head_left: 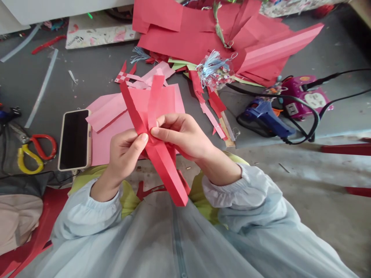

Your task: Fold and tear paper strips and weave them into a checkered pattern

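- Left hand (126,154) and right hand (187,137): thumbs and fingers pinching red paper strips (168,172) where they meet, equally near.
- Strips: between the hands, long axis near right to far left.
- Pink paper (102,148): beyond, far left.

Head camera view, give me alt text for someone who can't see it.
A left hand and a right hand pinch folded red paper strips together at the near edge of a grey table. On it lie pink paper, a phone and scissors to the left, a blue glue gun to the right, and piled red sheets toward the back.
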{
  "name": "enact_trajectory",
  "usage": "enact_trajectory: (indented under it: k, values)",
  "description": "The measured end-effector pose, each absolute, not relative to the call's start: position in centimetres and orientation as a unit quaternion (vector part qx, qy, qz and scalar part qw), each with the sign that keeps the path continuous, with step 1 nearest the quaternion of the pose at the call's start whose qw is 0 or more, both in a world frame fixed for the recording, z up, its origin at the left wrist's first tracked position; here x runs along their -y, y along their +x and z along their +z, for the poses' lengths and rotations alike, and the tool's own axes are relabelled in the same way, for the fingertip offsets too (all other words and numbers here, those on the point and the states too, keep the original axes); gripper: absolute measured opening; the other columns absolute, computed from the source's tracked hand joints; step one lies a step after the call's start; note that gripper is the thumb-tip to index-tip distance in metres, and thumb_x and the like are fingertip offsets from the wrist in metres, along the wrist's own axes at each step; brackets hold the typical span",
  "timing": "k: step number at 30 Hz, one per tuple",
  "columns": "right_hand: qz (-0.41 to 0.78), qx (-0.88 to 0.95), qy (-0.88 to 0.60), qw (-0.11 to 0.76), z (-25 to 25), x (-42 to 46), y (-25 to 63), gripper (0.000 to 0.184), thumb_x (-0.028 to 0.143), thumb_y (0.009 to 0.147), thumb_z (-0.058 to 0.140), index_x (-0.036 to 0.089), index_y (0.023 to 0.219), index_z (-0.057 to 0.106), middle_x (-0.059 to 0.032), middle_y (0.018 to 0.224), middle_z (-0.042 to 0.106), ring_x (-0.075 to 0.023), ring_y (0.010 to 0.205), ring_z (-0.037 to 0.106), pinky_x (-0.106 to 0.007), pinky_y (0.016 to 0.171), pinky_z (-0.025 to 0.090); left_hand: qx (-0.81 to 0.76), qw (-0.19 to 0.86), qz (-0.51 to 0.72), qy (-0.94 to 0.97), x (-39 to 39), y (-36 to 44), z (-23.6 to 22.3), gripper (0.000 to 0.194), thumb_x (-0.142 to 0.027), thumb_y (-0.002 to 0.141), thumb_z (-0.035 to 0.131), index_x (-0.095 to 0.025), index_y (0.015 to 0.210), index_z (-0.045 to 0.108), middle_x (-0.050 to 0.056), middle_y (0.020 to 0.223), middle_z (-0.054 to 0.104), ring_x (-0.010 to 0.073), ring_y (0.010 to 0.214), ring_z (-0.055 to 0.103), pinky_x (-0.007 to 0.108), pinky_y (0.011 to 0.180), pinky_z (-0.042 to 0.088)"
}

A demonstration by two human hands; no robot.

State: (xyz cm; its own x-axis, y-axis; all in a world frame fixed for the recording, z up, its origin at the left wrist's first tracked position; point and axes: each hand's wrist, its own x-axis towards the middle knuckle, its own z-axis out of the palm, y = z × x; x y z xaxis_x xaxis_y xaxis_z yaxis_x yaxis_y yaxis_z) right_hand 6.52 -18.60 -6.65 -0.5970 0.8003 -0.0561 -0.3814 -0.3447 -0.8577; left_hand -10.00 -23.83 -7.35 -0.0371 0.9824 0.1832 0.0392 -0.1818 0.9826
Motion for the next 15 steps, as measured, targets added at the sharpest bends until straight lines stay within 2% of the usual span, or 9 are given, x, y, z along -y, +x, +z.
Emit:
enact_trajectory:
  k: [4,8,11,15]
  values:
    - [0.767,0.444,-0.274,0.374,-6.1,18.6,6.8,0.033,0.041,0.071,0.088,0.016,0.078,0.069,0.0024,0.070,0.068,-0.0074,0.057,0.061,-0.020,0.057,0.053,-0.457,0.416,0.540,0.572,23.7,-10.2,-7.4,0.032,-0.034,0.095,0.062,-0.017,0.068,0.067,-0.001,0.059,0.057,0.0105,0.052,0.050,0.026,0.047,0.038]
    - [0.772,0.453,-0.296,0.332,-5.5,18.4,7.2,0.036,0.038,0.063,0.092,0.014,0.074,0.068,0.0031,0.063,0.066,-0.0064,0.049,0.057,-0.018,0.048,0.048,-0.445,0.434,0.535,0.571,23.5,-10.1,-7.2,0.028,-0.037,0.095,0.062,-0.018,0.077,0.073,0.002,0.067,0.068,0.0137,0.057,0.062,0.026,0.051,0.049]
    - [0.774,0.450,-0.299,0.331,-5.2,18.4,7.3,0.037,0.038,0.061,0.093,0.014,0.073,0.067,0.0031,0.062,0.066,-0.0061,0.049,0.057,-0.018,0.046,0.047,-0.453,0.431,0.528,0.574,23.5,-10.0,-7.0,0.028,-0.040,0.095,0.062,-0.019,0.079,0.074,0.002,0.068,0.070,0.0154,0.060,0.066,0.027,0.055,0.054]
    - [0.758,0.459,-0.306,0.349,-5.4,18.6,7.0,0.037,0.040,0.062,0.092,0.015,0.073,0.067,0.0038,0.062,0.064,-0.0067,0.052,0.057,-0.019,0.049,0.049,-0.467,0.413,0.529,0.576,23.6,-9.9,-6.9,0.030,-0.040,0.094,0.063,-0.018,0.075,0.072,0.002,0.068,0.070,0.0152,0.061,0.066,0.027,0.055,0.053]
